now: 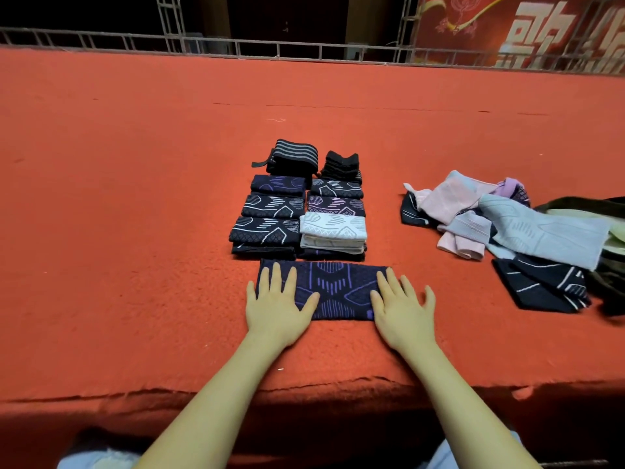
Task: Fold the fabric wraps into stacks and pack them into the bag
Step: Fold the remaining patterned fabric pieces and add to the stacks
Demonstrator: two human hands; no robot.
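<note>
Navy wrap (333,288) with purple lines lies flat on the red counter (135,231) — left hand (275,306) and right hand (400,308) press its ends, fingers straight, grip apart; folded stacks (299,211) just behind it, loose wraps (500,231) and bag (608,231) to its right

We look down from head height, close over the red counter (135,198), facing forward toward its far railing (304,49).

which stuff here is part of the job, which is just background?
Job:
- dark wrap, pressed flat under left hand and right hand
- folded stacks
- unfolded pile
- bag, right edge

Background:
- red carpet
- metal railing
- red banner
</note>
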